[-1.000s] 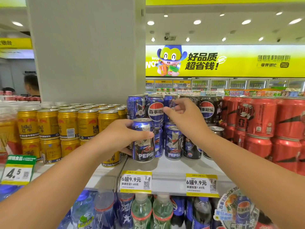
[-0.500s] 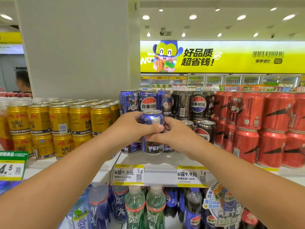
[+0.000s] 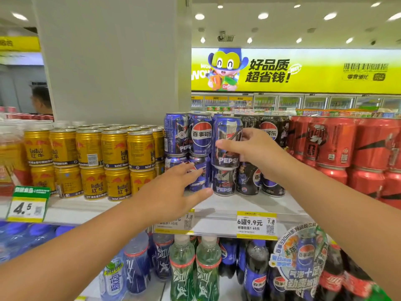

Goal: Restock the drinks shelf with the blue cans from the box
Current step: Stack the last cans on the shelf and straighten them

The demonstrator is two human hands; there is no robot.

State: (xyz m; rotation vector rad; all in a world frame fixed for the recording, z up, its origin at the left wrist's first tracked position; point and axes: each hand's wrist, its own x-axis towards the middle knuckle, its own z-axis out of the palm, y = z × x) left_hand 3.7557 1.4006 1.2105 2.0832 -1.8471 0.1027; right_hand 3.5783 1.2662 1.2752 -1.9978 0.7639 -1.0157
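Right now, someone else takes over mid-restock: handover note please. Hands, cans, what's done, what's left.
Right hand: grips a blue Pepsi can, upright, on or just over a lower blue can in the front row.
Left hand: open, holds nothing, fingers spread in front of the lower blue cans near the shelf edge.
Done: two tiers of blue cans stand left of the held can, between the gold cans and the black Pepsi cans.
Left: seat the held can, let go, fetch more. The box is out of view, so the remaining count is unknown.
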